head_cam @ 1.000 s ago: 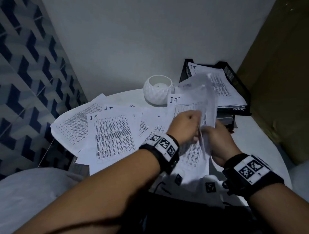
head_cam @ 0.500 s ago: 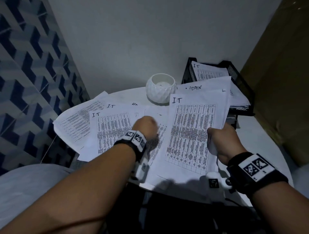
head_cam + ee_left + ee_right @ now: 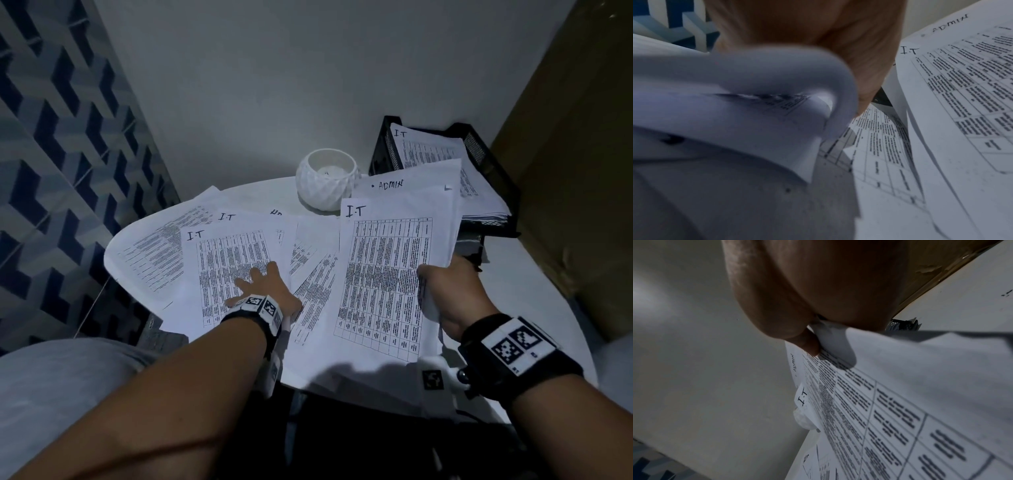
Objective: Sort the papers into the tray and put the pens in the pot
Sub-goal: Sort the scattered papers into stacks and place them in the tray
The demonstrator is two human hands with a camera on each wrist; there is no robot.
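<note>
My left hand (image 3: 260,287) lies with fingers spread flat on a printed sheet marked "I.T" (image 3: 226,260) on the white round table (image 3: 524,284). In the left wrist view that sheet's near edge (image 3: 760,84) curls up under my palm (image 3: 818,32). My right hand (image 3: 445,291) grips a stack of papers (image 3: 383,274), an "I.T" table on top and an "ADMIN" sheet (image 3: 411,183) behind it; the thumb (image 3: 807,344) pinches the stack's edge (image 3: 900,402). A black mesh tray (image 3: 493,161) at the back right holds "I.T" sheets (image 3: 428,154). A white faceted pot (image 3: 327,180) stands behind. No pens show.
More loose printed sheets (image 3: 154,250) overlap across the table's left half and hang over its left edge. A white wall is close behind, a blue patterned tile wall (image 3: 51,171) at left, a brown cardboard panel (image 3: 575,171) at right.
My left hand let go of the stack, moved left and spread its fingers on the "I.T" sheet. The right hand keeps the stack, which now lies flatter and lower.
</note>
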